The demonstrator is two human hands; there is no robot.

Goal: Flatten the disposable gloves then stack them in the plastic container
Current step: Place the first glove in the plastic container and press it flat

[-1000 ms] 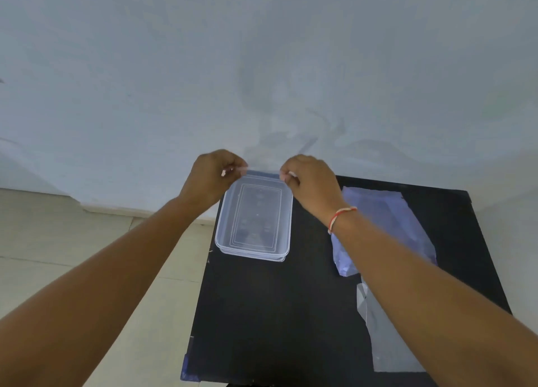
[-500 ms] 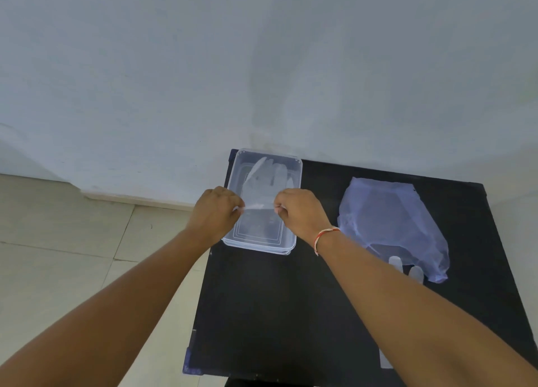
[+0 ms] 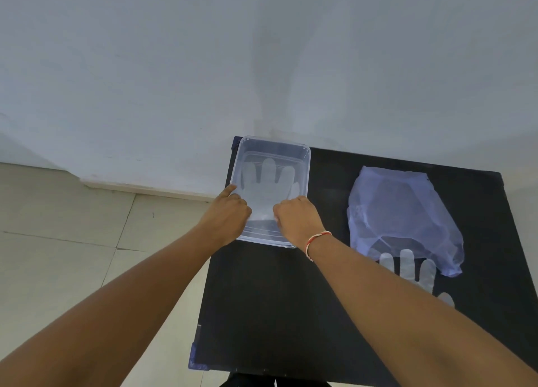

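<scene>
Both hands sit at the near end of the plastic container, one at each corner of the cuff of a clear glove lying inside it. Your left hand is loosely curled with the forefinger stretched along the container's left wall; your right hand is curled over the cuff's other corner. Whether either one pinches the film or only presses on it, I cannot tell, since your knuckles hide the fingertips. Holding the cuff by its two corners keeps it spread, so the glove lies flat, fingers pointing toward the wall. The container stands at the desk's far left corner. To your right, well apart from it, lies a crumpled bluish bag, and another glove pokes out from under its near edge, partly hidden by your forearm. That one looks like the next to flatten.
</scene>
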